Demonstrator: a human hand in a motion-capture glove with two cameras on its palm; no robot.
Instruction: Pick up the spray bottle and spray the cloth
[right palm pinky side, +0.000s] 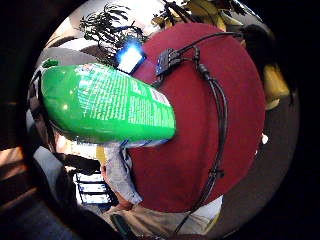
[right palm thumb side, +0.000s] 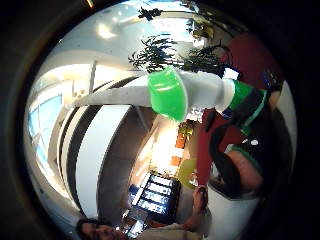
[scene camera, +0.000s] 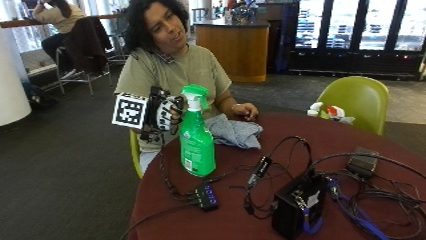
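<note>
The spray bottle (right palm thumb side: 200, 95) lies close across the palm's camera: a white head with a bright green nozzle cap (facing out into the room) and a green neck running back toward the hand (right palm thumb side: 240, 160), whose black straps wrap that end. Behind the bottle a strip of dark red table (right palm thumb side: 250, 55) shows. Farther off are potted plants (right palm thumb side: 160, 52), a white curved wall and dark glass-fronted fridges (right palm thumb side: 155, 195).

A round dark red desk (scene camera: 373, 145) is seen, on which a crumpled grey-blue cloth (scene camera: 233, 131), a green spray bottle (scene camera: 197, 145), a black box (scene camera: 298, 205), a small hub with blue lights (scene camera: 206, 196) and tangled cables (scene camera: 373, 185) are laid.
</note>
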